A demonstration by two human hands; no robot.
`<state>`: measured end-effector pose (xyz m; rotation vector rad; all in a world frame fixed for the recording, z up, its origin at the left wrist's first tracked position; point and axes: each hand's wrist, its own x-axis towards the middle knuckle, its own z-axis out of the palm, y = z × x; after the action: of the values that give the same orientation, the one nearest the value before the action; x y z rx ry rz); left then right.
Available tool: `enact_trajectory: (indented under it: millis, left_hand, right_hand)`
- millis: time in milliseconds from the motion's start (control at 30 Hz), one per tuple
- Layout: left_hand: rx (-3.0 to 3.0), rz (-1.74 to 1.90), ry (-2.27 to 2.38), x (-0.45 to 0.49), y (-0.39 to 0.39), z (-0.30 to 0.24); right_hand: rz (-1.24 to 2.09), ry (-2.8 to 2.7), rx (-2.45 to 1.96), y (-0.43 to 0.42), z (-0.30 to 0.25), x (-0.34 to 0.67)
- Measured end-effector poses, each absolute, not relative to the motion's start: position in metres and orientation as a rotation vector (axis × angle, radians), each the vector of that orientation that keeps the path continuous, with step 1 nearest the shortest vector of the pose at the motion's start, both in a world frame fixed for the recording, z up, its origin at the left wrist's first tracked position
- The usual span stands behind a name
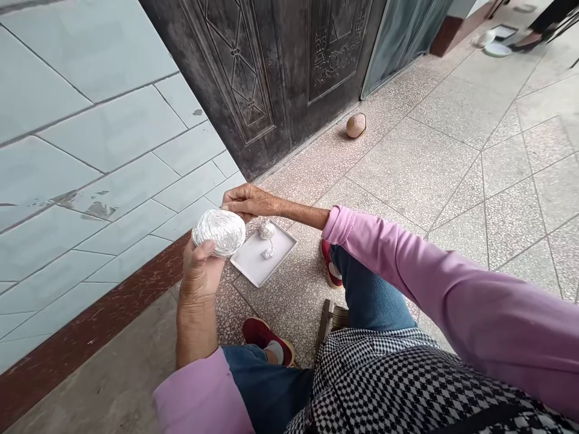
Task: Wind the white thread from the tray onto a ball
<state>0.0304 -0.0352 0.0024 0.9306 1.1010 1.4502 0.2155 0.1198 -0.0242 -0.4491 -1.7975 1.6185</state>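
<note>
My left hand (pixel 201 265) is closed around a large ball of shiny white thread (pixel 219 230), held up in front of me. My right hand (pixel 248 201) reaches across just above and beside the ball, fingers pinched together near its top edge; what it pinches is too fine to see. Below the hands a white flat tray (pixel 253 259) lies on the speckled floor, with a small white thread ball (pixel 267 230) and a small white scrap (pixel 268 253) on it.
A pale tiled wall (pixel 90 150) with a dark red base runs on the left. A dark carved door (pixel 271 66) stands ahead, a small ball (pixel 356 125) on the floor before it. My red shoes (pixel 266 339) rest beside the tray. Bowls (pixel 496 48) lie far right.
</note>
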Motion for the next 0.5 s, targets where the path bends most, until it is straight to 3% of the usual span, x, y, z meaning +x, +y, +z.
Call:
enact_trajectory:
  millis: [233,500]
  left_hand:
    - [0.899,1.566,1.071,0.032,-0.027,0.004]
    - [0.788,1.735,1.209,0.017,-0.019,-0.011]
  right_hand:
    - [1.640,-1.806,-0.708,0.105,-0.023,0.199]
    - [1.260,-2.262,-0.663,0.066,-0.008,0.200]
